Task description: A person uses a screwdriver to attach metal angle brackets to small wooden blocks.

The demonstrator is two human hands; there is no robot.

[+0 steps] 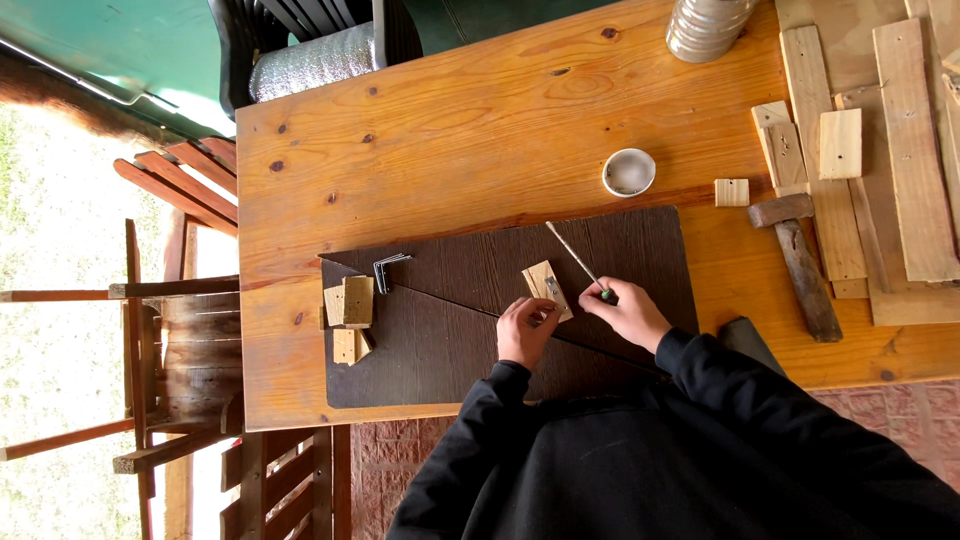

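Left hand: fingers are pinching a small wood block flat against the dark board, apparently steadying it; a small metal fitting seems to be lying on its face.

Right hand: fingers are clenching the green handle of a thin screwdriver, its shaft pointing up and away from the block, tip not touching it.

Dark board: lying on the wooden desk, seemingly sparing its top.

Metal bracket and more blocks: resting at the board's left part.

White cup: sitting beyond the board.

Hammer and planks: lying well to the right, out of the way.
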